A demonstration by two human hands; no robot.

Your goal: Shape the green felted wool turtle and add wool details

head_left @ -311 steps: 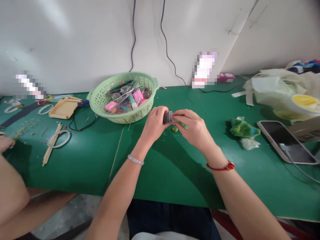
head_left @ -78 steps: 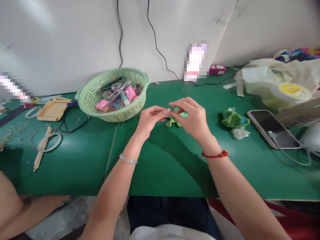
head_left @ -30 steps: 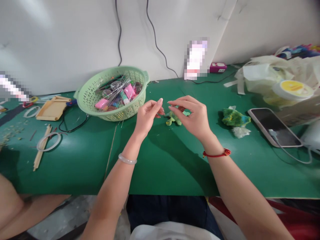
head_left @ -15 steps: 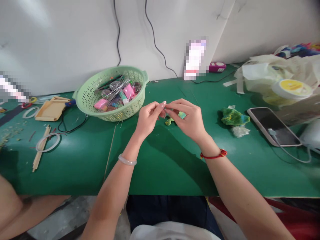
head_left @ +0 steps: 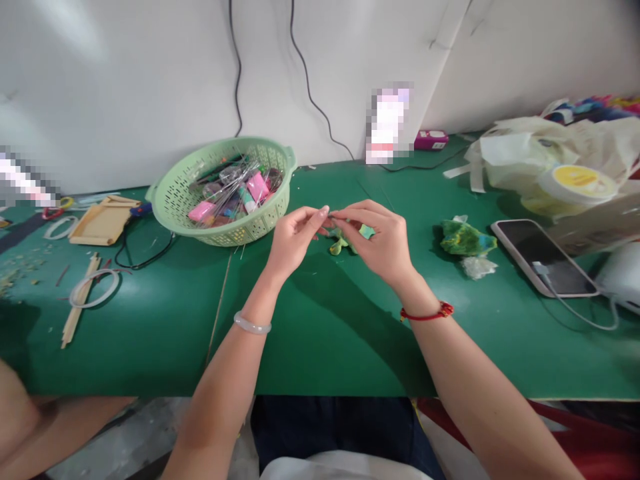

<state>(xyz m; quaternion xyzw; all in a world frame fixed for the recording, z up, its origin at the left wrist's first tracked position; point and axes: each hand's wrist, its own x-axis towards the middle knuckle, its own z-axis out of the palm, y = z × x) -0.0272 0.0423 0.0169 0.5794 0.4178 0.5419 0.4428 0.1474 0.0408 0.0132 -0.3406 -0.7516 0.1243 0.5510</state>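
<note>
My left hand [head_left: 296, 239] and my right hand [head_left: 379, 239] meet fingertip to fingertip above the green table [head_left: 320, 333]. Thumb and fingers of each are pinched together; between them is something tiny and dark that I cannot make out. Behind and below the right fingers lies a small green and yellow lump [head_left: 339, 247], partly hidden by that hand. To the right of my hands rests a larger green and blue mottled lump [head_left: 467, 238], with a crumpled clear wrapper [head_left: 479, 267] at its near side.
A light green basket [head_left: 223, 235] holding wires and pink packets stands left of my hands. A phone [head_left: 547, 257] with a cable lies right, before a tub [head_left: 580, 181] and plastic bags. Wooden sticks [head_left: 80, 303] and a white ring [head_left: 95, 303] lie left. Someone's bare limb shows lower left.
Both hands keep nearly the same pinched pose, fingertips together. The whole view has shifted slightly, with the table sitting a little lower in the picture. Nothing else has visibly moved.
</note>
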